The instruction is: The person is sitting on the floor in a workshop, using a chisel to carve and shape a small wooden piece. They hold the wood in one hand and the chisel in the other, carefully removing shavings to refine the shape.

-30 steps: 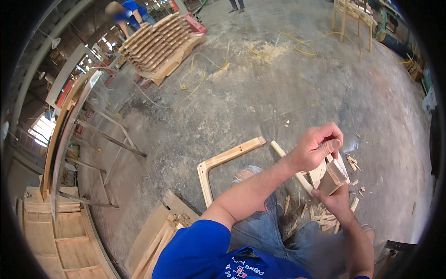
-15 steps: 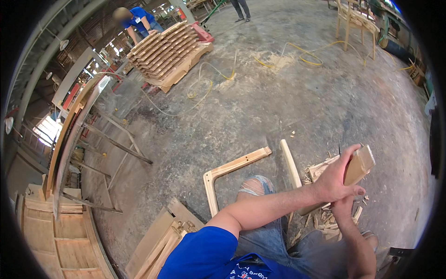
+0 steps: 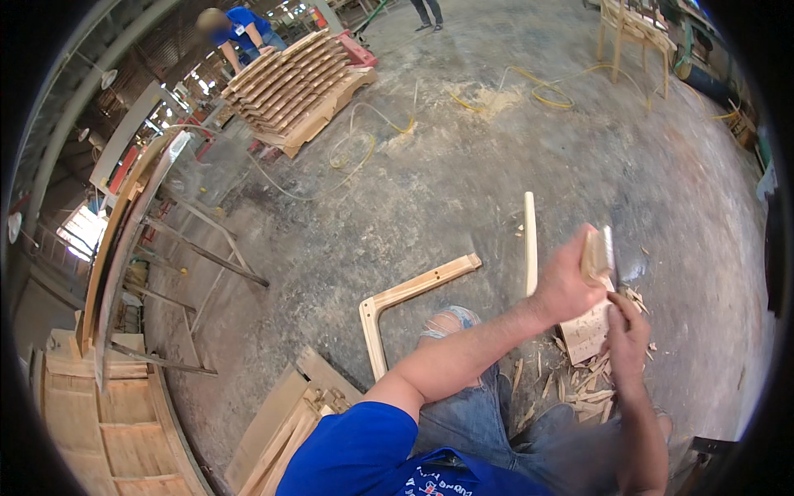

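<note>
- While slivers (image 3: 591, 395) lay strewn on the floor (image 3: 347, 215) along the near and right edges of a wooden board (image 3: 583, 337), their number suggested that a fair share of the breaking-down was already done.
- Board: set among the slivers, its far end hidden by the hands, its near edge exposed; whether flat or propped, could not be told. The visible body appeared whole, so the work looked unfinished; how much was left could not be judged.
- L-shaped frame (image 3: 422, 283): on the floor, well left of the board; its two legs met at a formed corner, with small dark holes along the far leg. This piece looked the most complete.
- Pale strip (image 3: 530, 240): one, loose on the floor, beyond the board's left edge and apart from the frame.
- Left hand (image 3: 571, 281): wrapped around a tan block (image 3: 593, 258) with a bright strip down its right side, held above the board's far end; forearm reaching across from lower left, elbow bent.
- Right hand (image 3: 627, 339): at the board's right edge, just below the left, fingers curled, forearm rising steeply from the lower right; whether it gripped anything could not be told.
</note>
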Motion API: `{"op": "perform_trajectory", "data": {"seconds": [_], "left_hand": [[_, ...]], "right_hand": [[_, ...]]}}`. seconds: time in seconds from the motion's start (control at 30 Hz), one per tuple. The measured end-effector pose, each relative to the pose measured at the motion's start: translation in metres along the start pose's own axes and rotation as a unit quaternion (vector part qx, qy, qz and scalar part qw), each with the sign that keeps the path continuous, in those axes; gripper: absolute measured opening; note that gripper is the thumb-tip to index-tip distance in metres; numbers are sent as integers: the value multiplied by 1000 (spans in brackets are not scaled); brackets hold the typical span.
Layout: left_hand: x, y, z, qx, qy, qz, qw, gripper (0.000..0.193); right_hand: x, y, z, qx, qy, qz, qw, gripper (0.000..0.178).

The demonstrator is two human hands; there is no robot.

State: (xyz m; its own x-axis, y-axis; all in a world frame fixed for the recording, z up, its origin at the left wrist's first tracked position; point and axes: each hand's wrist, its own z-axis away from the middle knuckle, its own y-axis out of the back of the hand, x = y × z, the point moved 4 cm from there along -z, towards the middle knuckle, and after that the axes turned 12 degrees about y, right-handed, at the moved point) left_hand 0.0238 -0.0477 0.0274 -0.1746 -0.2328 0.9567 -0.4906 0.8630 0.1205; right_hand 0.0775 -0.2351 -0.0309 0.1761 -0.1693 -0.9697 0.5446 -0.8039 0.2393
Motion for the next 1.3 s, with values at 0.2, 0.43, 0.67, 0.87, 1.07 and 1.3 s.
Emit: {"op": "perform_trajectory", "data": {"seconds": [0.2,0.43,0.67,0.87,1.07,1.3], "left_hand": [[-28,48,-38,135,-52,-41,989,34],[-5,65,-31,168,-67,-41,983,37],[-26,61,-35,166,-73,-38,983,23],[-25,57,-34,162,-52,-36,985,24],[-34,63,-36,170,-50,-66,982,25],[-25,53,-44,174,-101,-97,975,24]], "right_hand": [[-21,39,-8,80,185,18,979,52],[-21,40,5,44,146,-24,988,49],[-45,29,22,34,181,-102,978,48],[-49,32,23,32,187,-68,979,46],[-58,28,25,30,233,19,972,42],[-75,31,34,30,302,70,950,40]]}}
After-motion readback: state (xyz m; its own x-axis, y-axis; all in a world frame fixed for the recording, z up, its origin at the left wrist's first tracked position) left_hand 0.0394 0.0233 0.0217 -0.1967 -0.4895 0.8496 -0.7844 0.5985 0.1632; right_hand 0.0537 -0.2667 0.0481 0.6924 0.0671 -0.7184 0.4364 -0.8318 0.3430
